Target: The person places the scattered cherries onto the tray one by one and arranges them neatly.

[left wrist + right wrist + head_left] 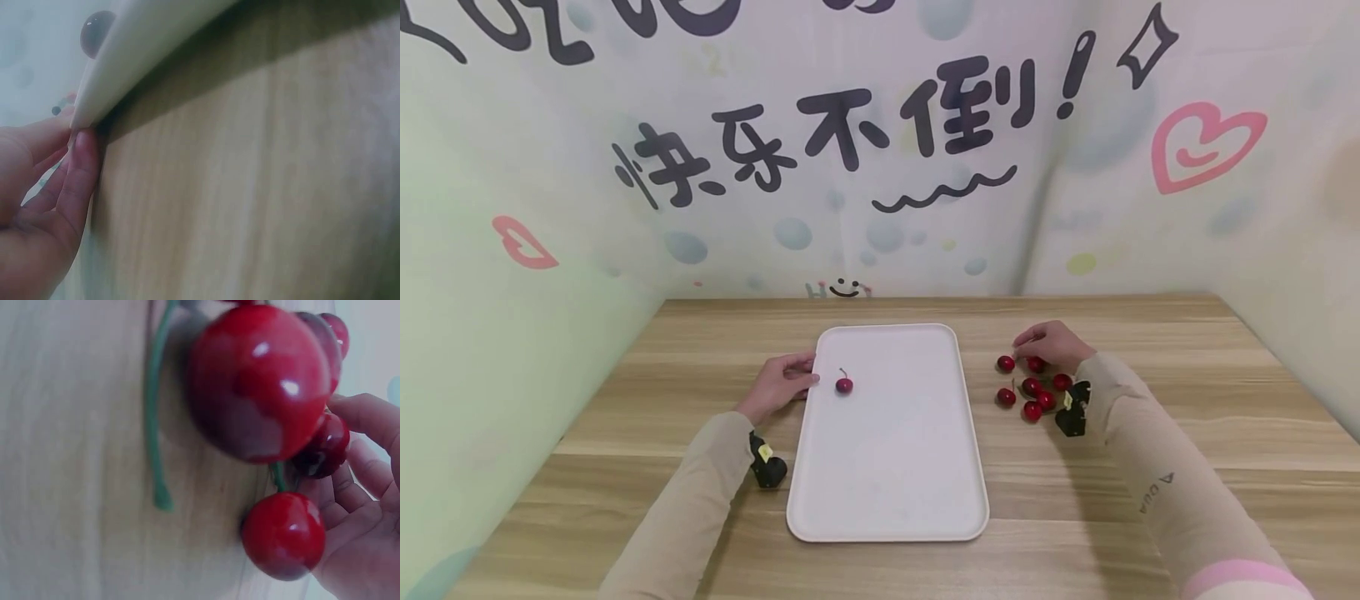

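A white rectangular tray point(887, 467) lies on the wooden table. My left hand point(778, 383) pinches its left rim, the thumb on the edge and the fingers at the side; in the left wrist view the left hand point(50, 194) grips that rim. One dark red cherry point(844, 386) with a stem sits on the tray. On the right, my right hand point(1056, 343) reaches down at a group of red cherries point(1032, 387), its fingertips close to the leftmost far cherry point(1005, 363). In the right wrist view, a cherry point(322, 447) partly hides the fingertips, so whether they pinch a stem is unclear.
Several loose cherries lie under and beside the right wrist, one with its green stem point(153, 406) sticking out. Black wrist cameras are strapped on both wrists. A printed white cloth point(850, 233) hangs behind the table's back edge.
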`<action>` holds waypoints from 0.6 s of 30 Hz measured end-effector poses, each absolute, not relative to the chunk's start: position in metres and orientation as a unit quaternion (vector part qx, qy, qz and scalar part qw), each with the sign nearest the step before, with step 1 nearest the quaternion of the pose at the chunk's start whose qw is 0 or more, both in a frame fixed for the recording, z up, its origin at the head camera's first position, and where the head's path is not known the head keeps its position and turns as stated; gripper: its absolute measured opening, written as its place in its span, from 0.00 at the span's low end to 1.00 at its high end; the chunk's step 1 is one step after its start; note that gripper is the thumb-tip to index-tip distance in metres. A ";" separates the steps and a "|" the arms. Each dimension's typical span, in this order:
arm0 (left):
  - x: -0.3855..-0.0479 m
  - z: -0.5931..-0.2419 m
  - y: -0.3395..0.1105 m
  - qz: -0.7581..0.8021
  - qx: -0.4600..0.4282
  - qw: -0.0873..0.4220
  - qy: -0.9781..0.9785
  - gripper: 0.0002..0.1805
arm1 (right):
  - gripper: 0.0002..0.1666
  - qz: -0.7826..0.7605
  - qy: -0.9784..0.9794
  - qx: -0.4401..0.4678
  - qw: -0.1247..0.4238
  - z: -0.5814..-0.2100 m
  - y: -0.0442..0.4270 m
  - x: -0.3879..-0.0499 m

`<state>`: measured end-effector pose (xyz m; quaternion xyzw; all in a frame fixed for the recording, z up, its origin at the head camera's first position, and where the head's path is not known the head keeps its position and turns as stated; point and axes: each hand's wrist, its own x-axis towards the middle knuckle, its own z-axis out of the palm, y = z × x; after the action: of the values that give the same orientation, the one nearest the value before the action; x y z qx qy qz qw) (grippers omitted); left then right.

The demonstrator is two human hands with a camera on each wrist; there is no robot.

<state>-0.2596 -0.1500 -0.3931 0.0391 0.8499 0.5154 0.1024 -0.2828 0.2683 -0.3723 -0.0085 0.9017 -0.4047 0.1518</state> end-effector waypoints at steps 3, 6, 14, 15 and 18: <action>-0.260 -0.393 -0.150 0.516 0.039 0.103 0.850 0.26 | 0.17 -0.401 0.903 -0.014 0.152 -0.371 0.268 -0.282; -0.260 -0.393 -0.150 0.515 0.039 0.103 0.850 0.26 | 0.17 -0.394 0.907 -0.019 0.144 -0.369 0.266 -0.281; -0.260 -0.395 -0.150 0.514 0.035 0.102 0.851 0.26 | 0.17 -0.390 0.911 -0.030 0.130 -0.365 0.261 -0.279; -0.260 -0.395 -0.150 0.513 0.035 0.102 0.851 0.26 | 0.17 -0.392 0.910 -0.029 0.129 -0.365 0.261 -0.279; -0.261 -0.395 -0.151 0.513 0.034 0.102 0.852 0.26 | 0.17 -0.395 0.910 -0.030 0.126 -0.364 0.261 -0.279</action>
<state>-0.2605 -0.1506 -0.3953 0.0335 0.8518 0.5126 0.1023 -0.2786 0.2607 -0.3640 -0.0302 0.9097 -0.3945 0.1263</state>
